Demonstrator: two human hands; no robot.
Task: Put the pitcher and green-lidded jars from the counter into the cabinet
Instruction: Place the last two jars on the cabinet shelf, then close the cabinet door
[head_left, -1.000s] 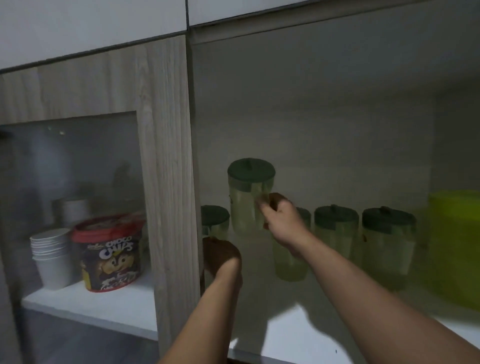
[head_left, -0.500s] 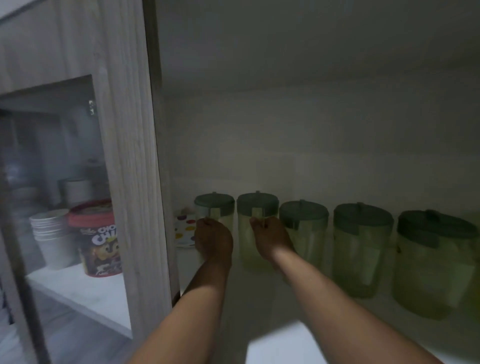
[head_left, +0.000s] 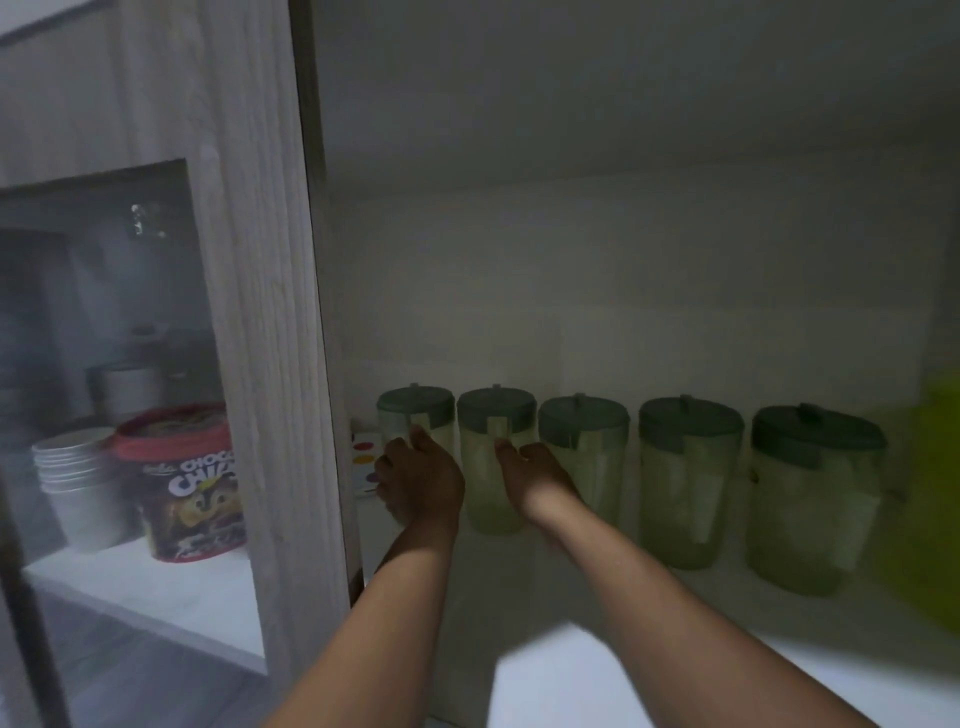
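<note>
Several clear jars with green lids stand in a row at the back of the cabinet shelf (head_left: 597, 680). My left hand (head_left: 422, 480) wraps the leftmost jar (head_left: 414, 415). My right hand (head_left: 537, 480) grips the second jar (head_left: 488, 467), thumb on its front, and the jar stands on the shelf. To the right stand a third jar (head_left: 584, 436), a fourth jar (head_left: 685, 483) and a fifth jar (head_left: 813, 504), all untouched. A yellow-green pitcher (head_left: 935, 499) sits blurred at the far right edge.
A wood-framed glass door (head_left: 265, 312) closes the left compartment. Behind the glass are a Choco Chips tub (head_left: 182, 478), stacked white cups (head_left: 78, 483) and a metal pot (head_left: 127, 387). A white dotted item (head_left: 363, 457) lies behind the leftmost jar.
A second ago my right hand held a jar raised above the row; that jar now stands on the shelf in line. Both hands have reached deeper, and the view has moved closer.
</note>
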